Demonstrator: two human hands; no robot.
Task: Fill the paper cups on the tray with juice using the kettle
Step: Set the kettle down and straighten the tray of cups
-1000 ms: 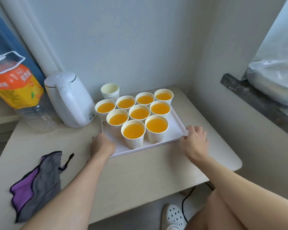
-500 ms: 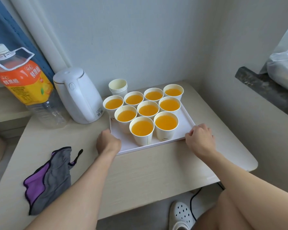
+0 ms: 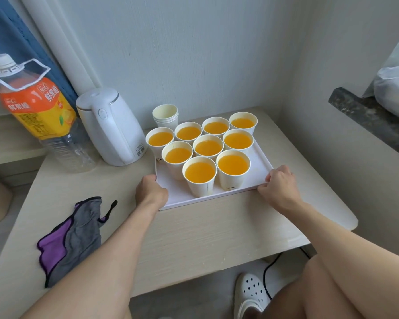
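Juice bottle (image 3: 38,109), orange label, white characters 鲜果橙 printed 2 times, kettle (image 3: 112,132) sticker print unreadable

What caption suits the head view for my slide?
Left grip and right grip hold the tray at its near corners; its nine paper cups hold juice, the white kettle standing alongside.

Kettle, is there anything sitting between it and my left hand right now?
Nothing visible does. The left hand grips the left rim of the tray, and only bare table lies between it and the kettle. The juice bottle stands further left, the filled cups to the right on the tray.
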